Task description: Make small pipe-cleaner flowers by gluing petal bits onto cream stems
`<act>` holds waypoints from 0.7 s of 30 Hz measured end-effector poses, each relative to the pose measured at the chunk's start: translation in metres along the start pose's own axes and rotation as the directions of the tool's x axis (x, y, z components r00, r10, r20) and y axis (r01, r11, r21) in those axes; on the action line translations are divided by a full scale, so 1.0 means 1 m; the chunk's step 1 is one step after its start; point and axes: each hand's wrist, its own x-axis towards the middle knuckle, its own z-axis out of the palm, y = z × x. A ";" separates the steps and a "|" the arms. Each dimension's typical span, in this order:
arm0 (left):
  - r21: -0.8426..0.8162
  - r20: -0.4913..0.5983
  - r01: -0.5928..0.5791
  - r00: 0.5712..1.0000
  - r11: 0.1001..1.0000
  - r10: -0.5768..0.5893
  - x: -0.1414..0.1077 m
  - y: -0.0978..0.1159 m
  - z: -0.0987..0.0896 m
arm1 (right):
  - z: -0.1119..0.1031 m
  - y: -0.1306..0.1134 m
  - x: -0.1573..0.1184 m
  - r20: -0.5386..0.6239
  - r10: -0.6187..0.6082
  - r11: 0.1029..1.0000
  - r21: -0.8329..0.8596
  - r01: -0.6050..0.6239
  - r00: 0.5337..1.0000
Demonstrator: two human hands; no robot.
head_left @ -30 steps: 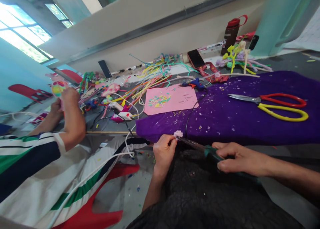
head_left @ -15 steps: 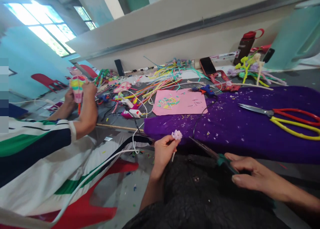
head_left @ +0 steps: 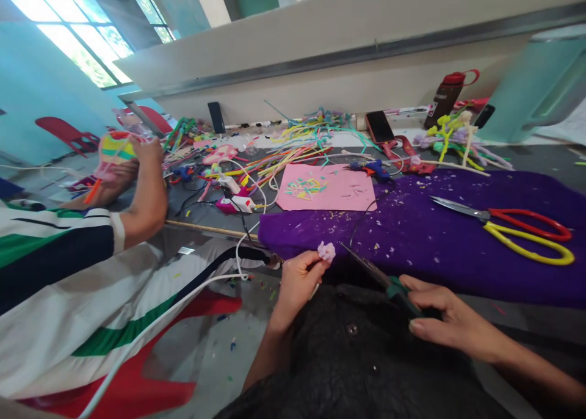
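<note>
My left hand [head_left: 300,280] pinches a small pale-lilac fuzzy flower [head_left: 326,252] by its stem, just past the near edge of the purple cloth [head_left: 412,223]. In my right hand [head_left: 442,312] is a pair of dark green-handled scissors [head_left: 389,286]. Their blades point toward the flower and look nearly closed, with a gap between tip and petals. Part of the scissor handle is hidden by my fingers and the dark apron [head_left: 348,358]. On the cloth lie large shears [head_left: 485,214] with red and yellow handles, among pale scraps.
A pink sheet [head_left: 293,202] bears small coloured pieces. Behind it are a blue glue gun [head_left: 378,167], a phone [head_left: 379,127] and fuzzy stems [head_left: 293,159]. A white cable [head_left: 183,297] hangs at left. Nearby, a co-worker's arm [head_left: 146,193] holds a wrapped colourful item [head_left: 114,153].
The view has shifted slightly. My hands keep their holds; the flower has turned a little. The co-worker's wrapped item has tilted and moved left.
</note>
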 end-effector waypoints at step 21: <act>-0.493 0.233 0.222 0.965 0.841 -0.118 -0.001 0.001 -0.002 | 0.000 -0.004 -0.005 0.000 -0.088 0.960 -0.268 0.085 0.996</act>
